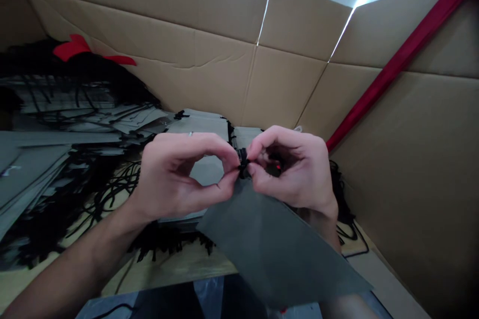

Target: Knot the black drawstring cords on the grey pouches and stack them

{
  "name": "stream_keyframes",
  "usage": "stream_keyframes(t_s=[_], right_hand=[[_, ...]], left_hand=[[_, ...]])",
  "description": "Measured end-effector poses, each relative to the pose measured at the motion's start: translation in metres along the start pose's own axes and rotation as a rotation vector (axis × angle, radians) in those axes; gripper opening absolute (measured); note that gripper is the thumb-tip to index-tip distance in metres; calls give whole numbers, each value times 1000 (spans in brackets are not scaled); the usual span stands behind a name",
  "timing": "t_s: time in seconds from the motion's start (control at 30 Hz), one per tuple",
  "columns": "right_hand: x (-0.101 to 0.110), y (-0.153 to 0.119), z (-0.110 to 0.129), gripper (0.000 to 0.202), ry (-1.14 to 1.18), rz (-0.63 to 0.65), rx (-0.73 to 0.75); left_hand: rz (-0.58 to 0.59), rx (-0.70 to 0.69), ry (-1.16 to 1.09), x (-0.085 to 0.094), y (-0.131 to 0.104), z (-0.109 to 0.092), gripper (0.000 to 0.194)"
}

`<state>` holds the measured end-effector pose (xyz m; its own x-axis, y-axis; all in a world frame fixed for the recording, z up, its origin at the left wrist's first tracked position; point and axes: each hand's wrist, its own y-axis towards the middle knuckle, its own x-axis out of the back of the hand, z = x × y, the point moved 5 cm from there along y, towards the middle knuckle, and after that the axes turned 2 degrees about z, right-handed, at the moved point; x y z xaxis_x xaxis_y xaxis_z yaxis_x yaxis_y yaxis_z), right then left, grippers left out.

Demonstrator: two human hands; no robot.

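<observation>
Near the middle of the head view, my left hand point(187, 174) pinches a small black cord knot point(244, 163) between thumb and index finger. My right hand point(292, 167) pinches the same black cord from the other side, its fingertips almost touching those of my left. Below the fingertips a dark grey-green flat piece point(288, 254) hangs tilted toward the lower right, its top corner at the knot. The exact shape of the knot is partly hidden by my fingertips.
Stacks of grey pieces with black cords point(93, 134) fill the left side, and more grey pieces point(202, 122) lie behind my hands. Cardboard walls point(187, 40) rise behind and right, with a red strip point(396, 60). Black cords point(339, 194) lie at right.
</observation>
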<state>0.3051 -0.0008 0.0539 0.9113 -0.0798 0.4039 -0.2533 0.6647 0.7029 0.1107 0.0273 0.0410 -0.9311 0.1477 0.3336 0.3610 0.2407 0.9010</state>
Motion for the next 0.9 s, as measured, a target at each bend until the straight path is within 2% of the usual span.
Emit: stream_keyframes(t_s=[0.17, 0.27, 0.37, 0.47, 0.6, 0.7, 0.8, 0.87, 0.9], right_hand=[[1, -3, 5, 25, -180, -13, 120], [0, -5, 8, 25, -236, -24, 198], [-2, -5, 10, 25, -226, -48, 259], [-2, -4, 10, 26, -174, -79, 276], [-5, -2, 8, 24, -43, -95, 237], [-6, -1, 7, 25, -15, -126, 238], [-2, -2, 9, 28, -60, -187, 296], [3, -3, 11, 26, -89, -201, 332], [6, -3, 12, 24, -99, -195, 342]], left_hand=[[31, -205, 444, -4, -6, -18, 25], [26, -211, 473, -4, -10, -23, 24], [-16, -117, 350, -1, -9, -19, 25], [-52, -11, 121, -1, -4, -9, 28], [-55, 75, -182, -2, 2, 2, 29], [-32, 223, -384, -4, 5, 8, 26], [110, 430, -548, -12, 6, 11, 22], [268, 529, -549, -18, 5, 11, 12], [328, 548, -517, -19, 4, 10, 15]])
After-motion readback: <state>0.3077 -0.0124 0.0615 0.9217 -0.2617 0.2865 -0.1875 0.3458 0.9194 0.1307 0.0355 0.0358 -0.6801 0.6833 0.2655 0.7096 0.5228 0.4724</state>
